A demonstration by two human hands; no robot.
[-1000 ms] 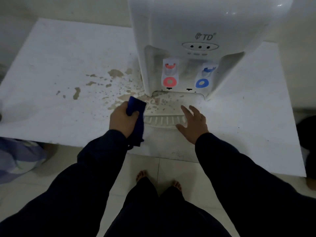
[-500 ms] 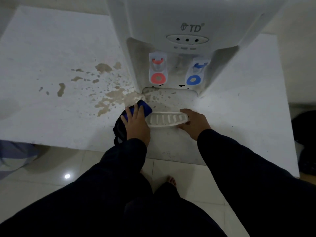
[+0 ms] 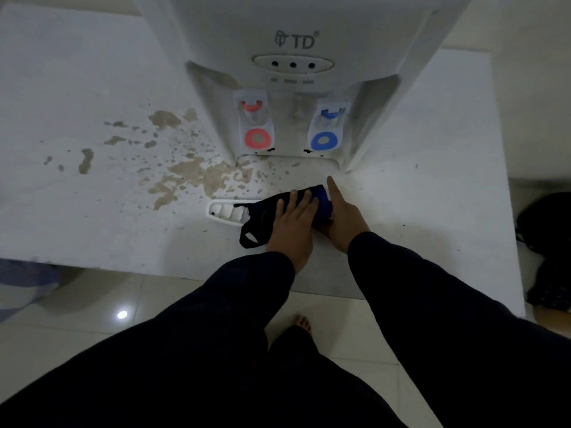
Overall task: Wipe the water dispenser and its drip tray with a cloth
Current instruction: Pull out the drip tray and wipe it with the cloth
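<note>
A white water dispenser [image 3: 293, 41] stands at the back of a white table, with a red tap [image 3: 256, 137] and a blue tap [image 3: 324, 140]. Its white slotted drip tray [image 3: 225, 211] lies pulled out in front of it. My left hand [image 3: 293, 223] presses a dark blue cloth [image 3: 265, 217] flat onto the right part of the tray, fingers spread over it. My right hand [image 3: 343, 217] rests beside the cloth at the tray's right end, index finger stretched toward the dispenser; whether it grips the tray is hidden.
Brown dried splashes [image 3: 185, 174] cover the white table [image 3: 77, 88] left of the dispenser and the ledge under the taps. The table's front edge runs just below my wrists. A dark bag [image 3: 550, 248] sits at the right. My bare foot [image 3: 302, 324] stands on the tiled floor.
My left hand has slid the cloth rightward from the tray's left end onto the tray. My right hand has shifted to the tray's right end. The view has moved closer.
</note>
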